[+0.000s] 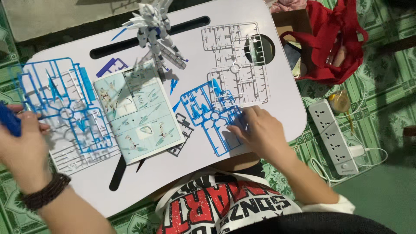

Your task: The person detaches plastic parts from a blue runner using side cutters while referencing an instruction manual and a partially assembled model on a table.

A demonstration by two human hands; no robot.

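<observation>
White lap desk on green patterned floor: right hand fingers curled, pressing blue parts frame; left hand closed round blue tool. Alongside: instruction booklet, white model figure, power strip, red bag

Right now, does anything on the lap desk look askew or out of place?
Nothing is spilled or broken. The instruction booklet lies tilted across a clear sprue, and the blue sprue under the right hand overhangs the desk's front edge.
</observation>
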